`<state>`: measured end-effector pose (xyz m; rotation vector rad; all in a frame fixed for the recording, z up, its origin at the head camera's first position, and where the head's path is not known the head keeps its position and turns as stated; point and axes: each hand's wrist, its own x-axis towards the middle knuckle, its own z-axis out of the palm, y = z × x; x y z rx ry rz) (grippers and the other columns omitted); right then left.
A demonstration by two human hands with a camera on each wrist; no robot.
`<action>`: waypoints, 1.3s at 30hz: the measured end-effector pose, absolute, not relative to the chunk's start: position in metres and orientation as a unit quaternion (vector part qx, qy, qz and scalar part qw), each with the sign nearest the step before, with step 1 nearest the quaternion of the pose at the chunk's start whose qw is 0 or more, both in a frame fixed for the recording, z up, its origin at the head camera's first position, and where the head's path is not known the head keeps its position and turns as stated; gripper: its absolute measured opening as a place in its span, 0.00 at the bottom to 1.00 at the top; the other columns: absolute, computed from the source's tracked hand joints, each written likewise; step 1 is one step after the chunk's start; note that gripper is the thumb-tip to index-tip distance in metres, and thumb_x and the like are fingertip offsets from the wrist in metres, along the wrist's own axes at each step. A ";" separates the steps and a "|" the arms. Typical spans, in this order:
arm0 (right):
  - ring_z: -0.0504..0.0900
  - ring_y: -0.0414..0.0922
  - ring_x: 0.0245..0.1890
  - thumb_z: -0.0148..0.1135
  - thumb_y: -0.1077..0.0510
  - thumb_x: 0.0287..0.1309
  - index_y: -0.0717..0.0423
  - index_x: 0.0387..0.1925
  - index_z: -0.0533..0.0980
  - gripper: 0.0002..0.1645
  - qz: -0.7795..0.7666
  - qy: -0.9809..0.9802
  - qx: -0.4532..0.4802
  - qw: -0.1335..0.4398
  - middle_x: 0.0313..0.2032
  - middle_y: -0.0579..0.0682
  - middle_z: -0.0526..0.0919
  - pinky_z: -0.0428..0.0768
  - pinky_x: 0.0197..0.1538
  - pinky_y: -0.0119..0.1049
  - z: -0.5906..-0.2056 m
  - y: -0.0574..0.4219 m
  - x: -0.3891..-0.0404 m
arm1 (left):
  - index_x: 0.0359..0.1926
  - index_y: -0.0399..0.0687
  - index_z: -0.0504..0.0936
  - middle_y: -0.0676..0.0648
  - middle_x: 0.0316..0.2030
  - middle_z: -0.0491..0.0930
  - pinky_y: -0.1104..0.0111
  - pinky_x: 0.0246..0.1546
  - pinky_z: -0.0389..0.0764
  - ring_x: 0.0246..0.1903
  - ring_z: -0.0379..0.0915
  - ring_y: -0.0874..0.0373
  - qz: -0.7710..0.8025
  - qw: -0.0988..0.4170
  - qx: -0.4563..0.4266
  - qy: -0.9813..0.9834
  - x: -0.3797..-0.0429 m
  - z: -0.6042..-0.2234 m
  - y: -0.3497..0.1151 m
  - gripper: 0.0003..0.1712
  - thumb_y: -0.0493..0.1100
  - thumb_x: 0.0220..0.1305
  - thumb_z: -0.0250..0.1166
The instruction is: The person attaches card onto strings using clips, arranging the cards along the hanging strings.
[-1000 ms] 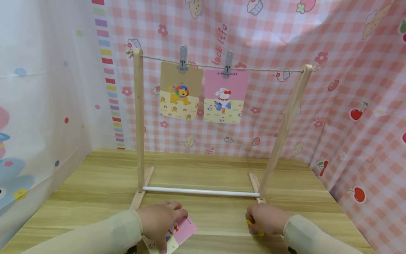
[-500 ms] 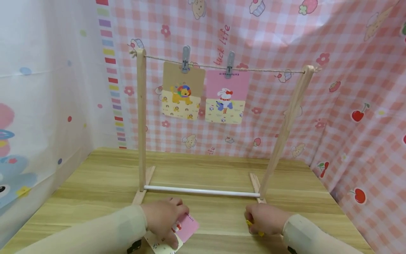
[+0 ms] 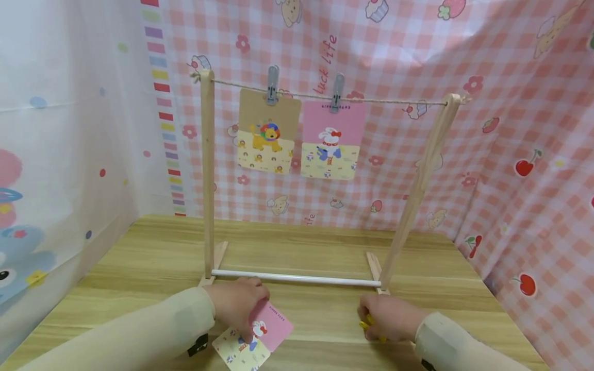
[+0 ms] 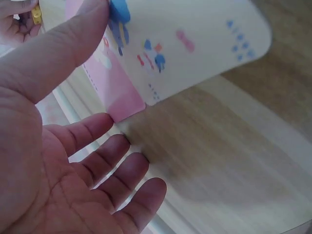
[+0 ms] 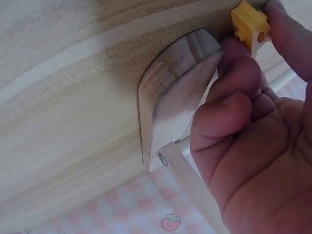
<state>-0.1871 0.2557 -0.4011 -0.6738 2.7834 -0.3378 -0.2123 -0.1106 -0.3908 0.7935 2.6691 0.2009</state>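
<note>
My left hand (image 3: 237, 307) is at the left edge of a pink-and-cream card (image 3: 274, 325) printed with a rabbit, near the table front. The thumb (image 4: 63, 51) lies over the card's printed face; the index fingertip meets its pink edge and the other fingers are spread. My right hand (image 3: 392, 318) holds a yellow clip (image 5: 249, 25) between thumb and fingers, beside the stand's right foot (image 5: 178, 83); most of the clip is hidden. A lion card (image 3: 266, 149) and another rabbit card (image 3: 331, 159) hang from a string under grey clips (image 3: 273, 85).
The wooden stand has a left post (image 3: 208, 175), a leaning right post (image 3: 424, 170) and a low white bar (image 3: 297, 278) behind the hands. A string (image 3: 390, 101) joins the post tops. Patterned cloth (image 3: 464, 62) encloses the wooden table (image 3: 301, 234).
My left hand has drawn away up and left over the card, uncovering more of its rabbit print. The card has shifted slightly. My right hand stays in place with the yellow clip.
</note>
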 end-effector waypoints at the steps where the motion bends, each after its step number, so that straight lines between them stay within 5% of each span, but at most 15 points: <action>1: 0.71 0.37 0.26 0.82 0.57 0.51 0.47 0.36 0.73 0.21 -0.117 0.956 -0.235 0.127 0.27 0.40 0.74 0.73 0.31 0.33 -0.401 0.256 -0.187 | 0.62 0.58 0.80 0.59 0.49 0.74 0.62 0.53 0.82 0.49 0.71 0.63 0.069 0.173 0.280 0.942 -0.213 -0.391 -0.110 0.46 0.54 0.38 0.89; 17: 0.69 0.34 0.26 0.79 0.45 0.57 0.51 0.42 0.77 0.22 -0.120 0.949 -0.266 0.119 0.28 0.39 0.74 0.71 0.31 0.32 -0.400 0.262 -0.188 | 0.46 0.57 0.79 0.58 0.40 0.72 0.65 0.47 0.81 0.41 0.71 0.63 0.078 0.166 0.264 0.947 -0.221 -0.391 -0.105 0.39 0.59 0.33 0.90; 39: 0.70 0.34 0.28 0.81 0.50 0.55 0.49 0.36 0.77 0.18 -0.108 0.947 -0.286 0.095 0.28 0.38 0.76 0.74 0.34 0.33 -0.404 0.259 -0.190 | 0.43 0.53 0.78 0.56 0.36 0.72 0.66 0.41 0.77 0.36 0.70 0.61 0.110 0.166 0.238 0.951 -0.226 -0.402 -0.107 0.37 0.61 0.37 0.88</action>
